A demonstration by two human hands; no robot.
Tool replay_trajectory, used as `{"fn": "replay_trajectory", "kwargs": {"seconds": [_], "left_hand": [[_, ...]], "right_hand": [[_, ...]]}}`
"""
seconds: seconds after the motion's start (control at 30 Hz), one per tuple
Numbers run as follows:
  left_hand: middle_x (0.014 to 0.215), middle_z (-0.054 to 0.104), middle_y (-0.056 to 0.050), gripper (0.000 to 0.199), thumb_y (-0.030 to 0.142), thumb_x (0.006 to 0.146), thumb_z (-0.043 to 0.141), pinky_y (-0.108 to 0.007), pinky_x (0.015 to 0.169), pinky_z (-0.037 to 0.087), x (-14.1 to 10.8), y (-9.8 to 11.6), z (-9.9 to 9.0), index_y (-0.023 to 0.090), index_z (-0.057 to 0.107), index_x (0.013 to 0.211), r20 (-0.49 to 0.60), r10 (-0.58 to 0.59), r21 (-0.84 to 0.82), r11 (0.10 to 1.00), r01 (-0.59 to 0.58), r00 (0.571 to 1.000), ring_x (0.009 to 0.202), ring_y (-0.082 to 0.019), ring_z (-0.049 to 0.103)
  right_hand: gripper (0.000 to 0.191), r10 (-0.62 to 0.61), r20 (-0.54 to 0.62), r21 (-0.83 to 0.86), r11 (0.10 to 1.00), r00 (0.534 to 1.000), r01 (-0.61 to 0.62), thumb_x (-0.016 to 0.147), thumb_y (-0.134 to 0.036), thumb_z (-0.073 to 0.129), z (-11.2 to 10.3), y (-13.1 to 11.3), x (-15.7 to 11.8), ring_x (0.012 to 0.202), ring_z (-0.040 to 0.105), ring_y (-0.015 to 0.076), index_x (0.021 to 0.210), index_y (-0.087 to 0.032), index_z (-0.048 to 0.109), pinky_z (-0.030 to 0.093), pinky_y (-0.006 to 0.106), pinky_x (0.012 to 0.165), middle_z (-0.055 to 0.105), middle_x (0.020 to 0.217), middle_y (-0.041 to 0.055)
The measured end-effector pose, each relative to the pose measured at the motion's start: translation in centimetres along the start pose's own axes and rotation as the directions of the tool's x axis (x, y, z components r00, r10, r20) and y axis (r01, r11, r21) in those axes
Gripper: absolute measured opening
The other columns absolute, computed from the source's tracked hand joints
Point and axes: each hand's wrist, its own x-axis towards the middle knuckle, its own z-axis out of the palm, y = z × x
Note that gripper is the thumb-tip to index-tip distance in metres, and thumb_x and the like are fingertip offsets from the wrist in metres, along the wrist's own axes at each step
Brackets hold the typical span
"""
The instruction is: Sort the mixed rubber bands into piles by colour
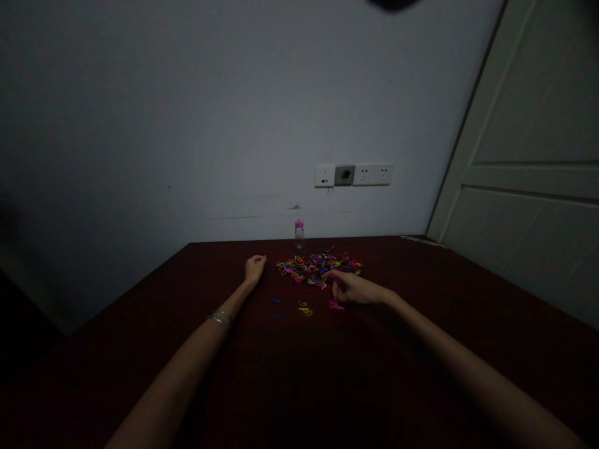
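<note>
A heap of small loop-shaped pieces (306, 269) in many colours, with the look of paper clips, lies on the dark red-brown table (281, 380). My left hand (255, 268) rests left of the heap, its fingers loosely curled with nothing visible in them. At the heap's near right edge is my right hand (350, 287), its index finger stretched over the pieces and its thumb apart, lower down. Just below that thumb lie pink pieces (336, 305). Several yellow pieces (305, 309) sit in the middle, and blue pieces (276, 301) lie further left.
Behind the heap stands a small clear bottle (299, 237) with a pink top. The wall behind carries sockets (373, 174) and switch plates. A pale, flat strip (423, 241) lies at the table's far right corner. A panelled door (528, 168) is on the right.
</note>
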Motion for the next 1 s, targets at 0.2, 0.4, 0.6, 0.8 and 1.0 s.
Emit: {"fn": "replay_trajectory", "kwargs": {"seconds": [0.2, 0.4, 0.6, 0.8, 1.0], "left_hand": [[0.068, 0.066, -0.005, 0.02, 0.031, 0.07, 0.055, -0.024, 0.063, 0.042, -0.3, 0.6, -0.3, 0.014, 0.066, 0.068, 0.014, 0.018, 0.066, 0.998, -0.019, 1.0, 0.067, -0.017, 0.059], [0.067, 0.066, -0.005, 0.019, 0.028, 0.068, 0.056, -0.024, 0.063, 0.043, -0.4, 0.7, -0.1, 0.014, 0.067, 0.07, 0.041, 0.001, 0.069, 0.998, -0.004, 0.999, 0.068, -0.017, 0.06], [0.068, 0.065, -0.005, 0.014, 0.021, 0.066, 0.056, -0.024, 0.064, 0.042, -0.4, 0.8, 0.2, 0.014, 0.067, 0.068, 0.071, 0.003, 0.163, 0.987, -0.015, 0.997, 0.066, -0.016, 0.058], [0.063, 0.061, -0.003, 0.014, 0.02, 0.063, 0.057, -0.024, 0.06, 0.04, -1.3, 3.5, 0.7, 0.013, 0.068, 0.07, 0.243, 0.091, 0.239, 0.959, -0.15, 0.966, 0.06, -0.014, 0.053], [0.067, 0.063, -0.002, 0.023, 0.022, 0.065, 0.055, -0.021, 0.058, 0.039, -3.5, 7.9, 2.5, 0.014, 0.07, 0.081, 0.584, 0.269, 0.187, 0.874, -0.449, 0.766, 0.06, -0.013, 0.052]], "right_hand": [[0.051, 0.005, -0.153, -0.029, 1.0, 0.988, -0.01, 0.069, -0.018, 0.054, -1.3, 1.7, -0.9, 0.065, 0.052, 0.0108, 0.119, -0.017, 0.044, 0.042, 0.023, 0.059, 0.057, 0.079, -0.0002], [0.05, 0.06, -0.398, -0.078, 0.992, 0.916, -0.099, 0.072, -0.02, 0.051, -4.1, 7.1, -3.4, 0.066, 0.052, 0.0125, 0.121, -0.018, 0.041, 0.042, 0.025, 0.062, 0.055, 0.077, -0.0005], [0.053, 0.154, -0.59, -0.049, 0.973, 0.793, -0.226, 0.068, -0.021, 0.053, -5.6, 13.7, -5.5, 0.066, 0.054, 0.0137, 0.12, -0.016, 0.042, 0.044, 0.026, 0.064, 0.056, 0.075, 0.0003], [0.049, 0.195, -0.631, -0.016, 0.965, 0.751, -0.263, 0.067, -0.023, 0.054, -5.3, 15.1, -5.6, 0.065, 0.055, 0.0141, 0.115, -0.015, 0.047, 0.044, 0.026, 0.063, 0.058, 0.072, 0.0006], [0.041, 0.189, -0.639, -0.031, 0.962, 0.746, -0.27, 0.069, -0.024, 0.053, -4.8, 14.6, -5.7, 0.062, 0.055, 0.0139, 0.109, -0.016, 0.053, 0.044, 0.026, 0.061, 0.059, 0.07, 0.0003]]}}
